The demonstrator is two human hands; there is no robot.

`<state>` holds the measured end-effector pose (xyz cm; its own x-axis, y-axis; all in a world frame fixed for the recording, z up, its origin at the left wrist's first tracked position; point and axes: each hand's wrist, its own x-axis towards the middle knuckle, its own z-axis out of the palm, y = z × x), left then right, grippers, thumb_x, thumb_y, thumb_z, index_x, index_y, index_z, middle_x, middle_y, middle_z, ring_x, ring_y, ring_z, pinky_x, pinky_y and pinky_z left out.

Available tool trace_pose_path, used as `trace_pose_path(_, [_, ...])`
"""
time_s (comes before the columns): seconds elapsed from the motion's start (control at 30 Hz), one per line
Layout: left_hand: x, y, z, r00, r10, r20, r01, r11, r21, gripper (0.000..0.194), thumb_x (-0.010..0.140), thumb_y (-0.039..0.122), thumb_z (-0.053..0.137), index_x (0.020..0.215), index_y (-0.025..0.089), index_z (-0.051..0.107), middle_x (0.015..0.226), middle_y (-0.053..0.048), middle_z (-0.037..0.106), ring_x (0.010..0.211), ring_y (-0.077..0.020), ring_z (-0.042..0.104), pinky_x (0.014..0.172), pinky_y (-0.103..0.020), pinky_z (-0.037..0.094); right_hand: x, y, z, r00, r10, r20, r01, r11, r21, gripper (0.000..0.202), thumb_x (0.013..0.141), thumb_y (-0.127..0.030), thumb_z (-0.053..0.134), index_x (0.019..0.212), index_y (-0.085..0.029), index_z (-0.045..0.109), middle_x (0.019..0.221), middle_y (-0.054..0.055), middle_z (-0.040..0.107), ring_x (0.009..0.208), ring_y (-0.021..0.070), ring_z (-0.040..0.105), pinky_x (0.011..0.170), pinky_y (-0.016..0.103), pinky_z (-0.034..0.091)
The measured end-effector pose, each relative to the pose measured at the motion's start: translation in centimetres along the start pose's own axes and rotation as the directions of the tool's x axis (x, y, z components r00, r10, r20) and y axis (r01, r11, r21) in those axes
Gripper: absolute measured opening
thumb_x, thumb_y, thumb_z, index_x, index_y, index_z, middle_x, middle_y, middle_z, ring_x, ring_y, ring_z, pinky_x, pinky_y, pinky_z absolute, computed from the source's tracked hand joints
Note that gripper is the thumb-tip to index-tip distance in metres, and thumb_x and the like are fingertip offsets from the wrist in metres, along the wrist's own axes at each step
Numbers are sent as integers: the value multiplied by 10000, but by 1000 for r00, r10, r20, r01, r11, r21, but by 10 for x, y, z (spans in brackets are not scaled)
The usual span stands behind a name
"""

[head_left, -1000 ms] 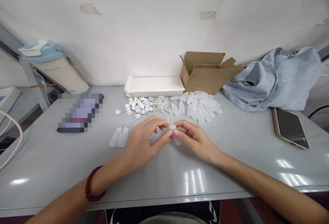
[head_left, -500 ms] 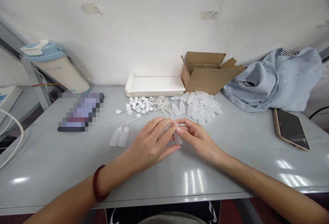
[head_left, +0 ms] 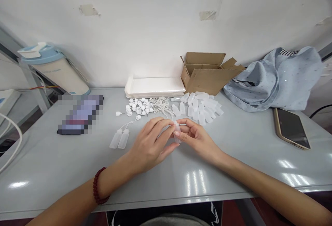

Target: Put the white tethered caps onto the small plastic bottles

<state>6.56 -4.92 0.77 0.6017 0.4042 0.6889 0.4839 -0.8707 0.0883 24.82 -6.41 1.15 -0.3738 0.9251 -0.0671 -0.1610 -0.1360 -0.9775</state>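
A small translucent plastic bottle (head_left: 177, 136) stands between my two hands, low over the table. My left hand (head_left: 153, 141) reaches its fingertips to the bottle's neck, with the thumb near its lower end. With thumb and fingers, my right hand (head_left: 194, 136) pinches the bottle from the other side. Beyond my fingers lie white looped cords (head_left: 161, 106), a cluster of white caps with thin tips (head_left: 138, 106) and a pile of similar bottles (head_left: 203, 107). Two bottles with cords on their necks (head_left: 119, 138) lie left of my left hand.
A stack of white padded envelopes (head_left: 155, 86) and an open cardboard box (head_left: 210, 77) stand against the wall. At left are a tumbler (head_left: 58, 72) and a blurred-out phone (head_left: 80, 115). A blue cloth bag (head_left: 275, 80) and another phone (head_left: 292, 127) lie at right.
My fingers have shifted a little on the bottle, and its neck now shows between them. The whole view has moved slightly; the things on the table lie as before.
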Motion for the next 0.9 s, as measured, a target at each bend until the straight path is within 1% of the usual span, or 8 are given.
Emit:
trace_pose_path(0.13, [0,0,0,998,-21,60,20,1000,7,420,838,268,641,1194,106,486,1123,-147,600,1079,-289,518,912,-448,497,0,2,1,1000,7,3,-7,1000,-17,249,850,-353,627,1006,-198,511,924,51,708,891,173,680,794,321,524])
trace_pose_path(0.23, [0,-2,-2,996,8,84,-10,1000,15,414,836,319,644,1162,103,507,1098,-141,622,1071,-299,519,879,-439,508,0,4,4,1000,19,12,-19,1000,-12,227,856,-349,619,990,-196,518,886,32,699,834,154,676,763,304,528])
trace_pose_path(0.43, [2,-1,-6,991,-12,132,12,1000,-3,362,846,277,628,1143,100,518,1093,-130,622,1089,-291,490,878,-423,496,-2,7,4,999,10,49,-10,1000,-9,190,877,-298,594,1007,-190,506,845,5,686,785,120,655,759,278,519])
trace_pose_path(0.6, [-9,-1,-17,979,-36,200,43,999,-31,373,832,213,627,1173,110,516,1099,-126,615,1097,-286,480,905,-413,475,-1,12,4,990,33,138,-26,998,-53,199,891,-280,565,1052,-183,499,994,62,690,937,162,656,851,330,494])
trace_pose_path(0.67, [-17,-7,-28,961,-82,265,100,994,-53,378,834,216,624,1185,122,517,1121,-119,607,1096,-271,473,919,-401,466,-2,14,5,984,59,169,-43,995,-94,242,877,-277,583,1082,-179,499,1081,88,670,1021,177,637,921,354,469])
trace_pose_path(0.73, [-26,-16,-42,920,-148,363,181,982,-59,376,841,235,619,1192,147,516,1156,-102,595,1126,-257,451,957,-395,447,-3,16,5,982,80,171,-57,989,-137,297,862,-280,605,1118,-183,492,1146,102,645,1078,187,618,970,377,447])
trace_pose_path(0.83, [-38,-35,-63,844,-252,473,309,950,-45,406,838,291,623,1207,180,499,1193,-81,576,1176,-247,416,995,-391,423,-4,18,5,987,85,139,-56,978,-202,321,860,-307,605,1138,-191,494,1162,106,635,1055,192,627,966,404,454])
trace_pose_path(0.9, [-44,-46,-73,804,-280,525,352,935,-40,392,839,327,615,1195,207,505,1202,-64,572,1188,-245,406,990,-390,427,-3,18,4,991,75,111,-48,972,-228,301,864,-323,597,1119,-190,511,1139,105,641,1025,194,634,942,410,467])
